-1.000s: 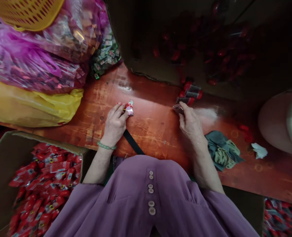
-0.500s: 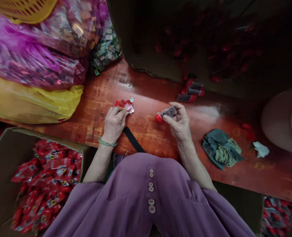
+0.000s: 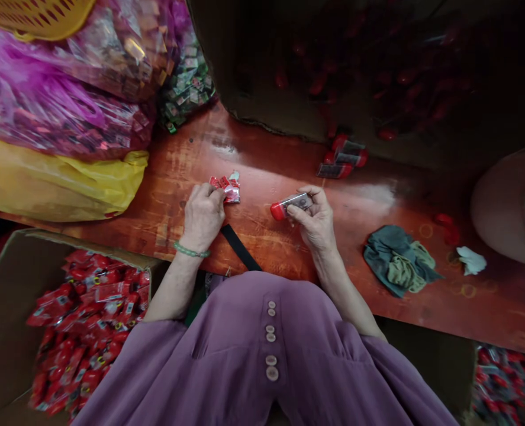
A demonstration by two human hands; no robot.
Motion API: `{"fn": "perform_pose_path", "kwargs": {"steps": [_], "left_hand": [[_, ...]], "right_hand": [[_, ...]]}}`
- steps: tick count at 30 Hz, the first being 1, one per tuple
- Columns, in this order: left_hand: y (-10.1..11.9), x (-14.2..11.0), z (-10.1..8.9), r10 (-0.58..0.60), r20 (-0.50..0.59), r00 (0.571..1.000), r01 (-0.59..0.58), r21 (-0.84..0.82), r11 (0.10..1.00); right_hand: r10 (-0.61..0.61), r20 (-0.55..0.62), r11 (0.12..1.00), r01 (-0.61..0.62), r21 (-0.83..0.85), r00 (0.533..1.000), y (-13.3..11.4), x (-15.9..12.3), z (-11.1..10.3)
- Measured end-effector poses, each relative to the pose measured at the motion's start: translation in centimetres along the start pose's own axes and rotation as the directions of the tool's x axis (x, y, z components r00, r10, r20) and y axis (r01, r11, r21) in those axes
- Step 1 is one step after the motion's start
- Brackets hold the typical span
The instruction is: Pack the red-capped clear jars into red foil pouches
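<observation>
My left hand (image 3: 203, 214) rests on the reddish wooden table (image 3: 266, 236), fingers curled and pinched on a small stack of red and white wrappers (image 3: 226, 188) that lies on the surface. My right hand (image 3: 316, 220) is raised slightly above the table, closed on a small clear tube with a red cap (image 3: 289, 205), the cap pointing left. A few more red-capped tubes (image 3: 342, 161) lie on the table beyond my right hand. A green bead bracelet circles my left wrist.
A cardboard box of red packets (image 3: 80, 325) stands at lower left. Pink and yellow plastic bags (image 3: 58, 130) pile at the left. A dark box of red-capped tubes (image 3: 369, 77) sits behind. A crumpled cloth (image 3: 399, 267), a tissue (image 3: 470, 260) and a white container (image 3: 511, 207) lie at the right.
My right hand picked a tube from the pile at the back and drew it left and toward me. My left hand stayed on the wrappers, curling its fingers over them.
</observation>
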State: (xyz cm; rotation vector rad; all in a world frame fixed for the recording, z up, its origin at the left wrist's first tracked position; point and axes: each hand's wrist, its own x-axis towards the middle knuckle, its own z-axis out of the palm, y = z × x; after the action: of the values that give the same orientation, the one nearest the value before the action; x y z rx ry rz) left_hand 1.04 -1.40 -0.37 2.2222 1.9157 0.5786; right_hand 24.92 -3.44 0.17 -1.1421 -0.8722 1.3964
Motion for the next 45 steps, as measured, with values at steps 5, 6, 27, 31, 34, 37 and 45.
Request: {"fn": "perform_pose_path", "kwargs": {"steps": [5, 6, 27, 31, 34, 37, 45], "left_hand": [[-0.4, 0.2, -0.4, 0.011, -0.098, 0.995, -0.019, -0.080, 0.997], [-0.5, 0.2, -0.6, 0.002, -0.125, 0.992, -0.018, -0.125, 0.992], [3.6, -1.6, -2.8, -0.020, -0.049, 0.999, -0.022, -0.740, 0.672], [3.4, -1.6, -2.2, -0.076, 0.073, 0.994, 0.104, -0.780, 0.617], [3.5, -1.6, -1.6, -0.075, 0.147, 0.986, 0.163, -0.800, 0.577], [3.6, -1.8, -1.2, -0.031, 0.228, 0.973, 0.207, -0.811, 0.547], [3.9, -2.0, -1.4, 0.091, 0.449, 0.889, 0.353, -0.798, 0.488]], "right_hand": [[0.025, 0.015, 1.000, -0.026, 0.018, 1.000, -0.1, 0.0, 0.2], [0.019, 0.023, 0.999, -0.019, 0.026, 1.000, -0.1, 0.0, 0.3], [-0.170, 0.214, 0.974, 0.197, -0.112, 0.962, -2.4, -0.5, 2.3], [-0.108, 0.281, 0.925, 0.200, -0.324, 0.954, -2.6, -0.7, 1.2], [-0.069, 0.368, 0.848, 0.249, -0.468, 0.927, -3.4, -0.7, 0.2], [0.005, 0.452, 0.767, 0.286, -0.574, 0.892, -4.3, -0.5, -0.2], [0.121, 0.412, 0.913, 0.061, -0.402, 0.903, -3.1, -0.1, 0.2]]}}
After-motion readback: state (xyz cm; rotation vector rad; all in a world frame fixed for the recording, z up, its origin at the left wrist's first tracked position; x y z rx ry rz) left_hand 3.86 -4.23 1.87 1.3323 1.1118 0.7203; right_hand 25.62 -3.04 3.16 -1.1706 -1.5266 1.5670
